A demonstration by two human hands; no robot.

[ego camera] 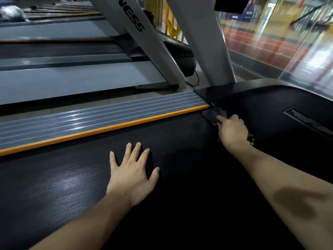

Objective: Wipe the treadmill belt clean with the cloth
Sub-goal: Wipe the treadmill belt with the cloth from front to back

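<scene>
The black textured treadmill belt (pixel 75 181) fills the lower part of the head view. My left hand (pixel 132 170) lies flat on the belt with fingers spread and straight. My right hand (pixel 232 130) reaches to the belt's far front end, where it grips a dark cloth (pixel 212 114) and presses it down at the corner by the orange edge strip (pixel 100 130). Most of the cloth shows ahead of the fingers; its rear part is hidden under the hand.
A grey ribbed side rail (pixel 90 114) runs left of the orange strip. The black motor cover (pixel 279 109) rises just beyond the cloth. Grey uprights (pixel 203 42) stand ahead, and another treadmill (pixel 72 76) is on the left. A glass wall (pixel 288 42) is at the right.
</scene>
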